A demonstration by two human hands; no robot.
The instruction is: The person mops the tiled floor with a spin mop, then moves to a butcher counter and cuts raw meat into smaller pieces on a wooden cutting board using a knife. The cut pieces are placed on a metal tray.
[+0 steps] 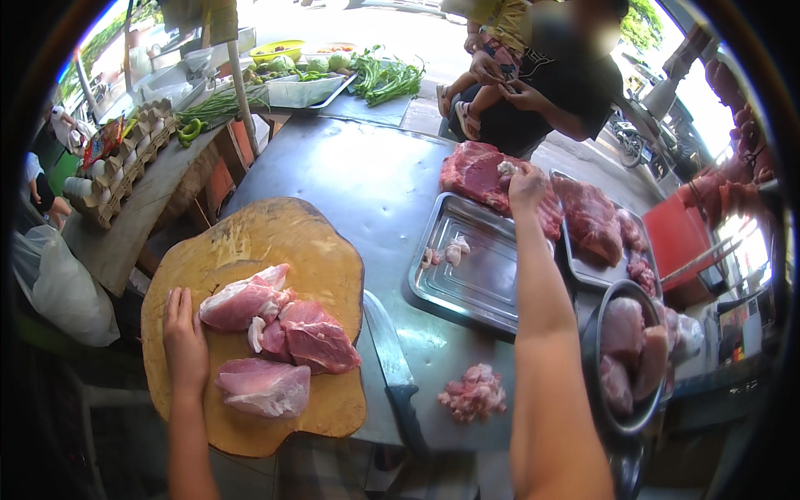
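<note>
My left hand (185,337) lies flat at the left edge of a round wooden chopping board (250,225), fingers stretched out and holding nothing. Beside it on the board are several chunks of raw meat (318,336), pink with white fat. My right arm reaches far across the metal table. At its end, my right hand (527,187) is closed at a small pale lump of fat (506,169), over a large slab of red meat (473,171). A knife (387,354) with a dark handle lies right of the board, away from both hands.
A metal tray (467,275) holds a few pale scraps. Meat trimmings (473,393) lie nearer me. At right stand another meat tray (593,267) and a bowl of meat (602,387). Vegetables (387,75) and egg trays (125,171) stand beyond. Across the table, a person (575,79) holds a child.
</note>
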